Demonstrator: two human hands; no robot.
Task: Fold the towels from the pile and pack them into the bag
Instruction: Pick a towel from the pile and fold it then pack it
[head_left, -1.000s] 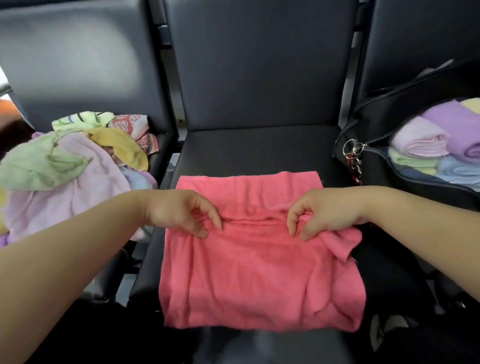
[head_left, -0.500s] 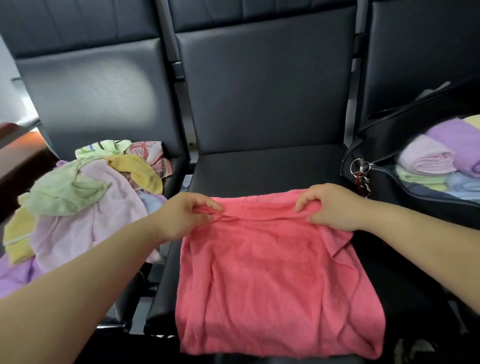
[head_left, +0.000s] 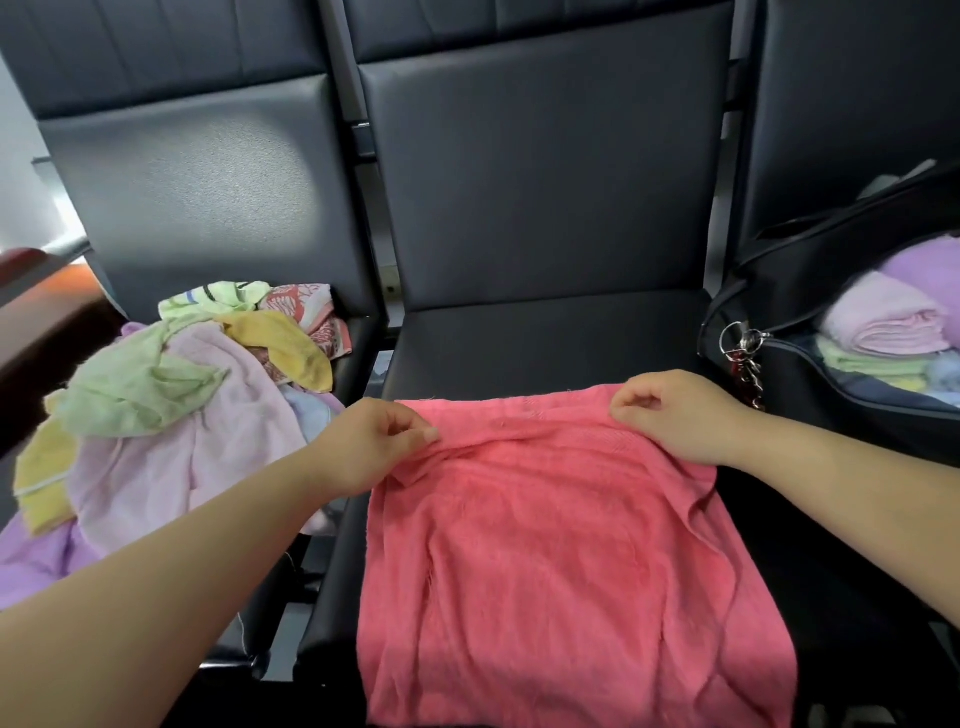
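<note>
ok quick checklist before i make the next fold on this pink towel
1. Left hand pinches the pink towel at its far left corner: ok.
2. Right hand grips the far right corner: ok.
3. Towel lies smooth on the seat: not ok, creases run down its left and right sides.
4. Near edge squared up: cannot tell, it hangs past the seat front.
5. Bag open for packing: ok.
6. Room left in the bag: cannot tell.
</note>
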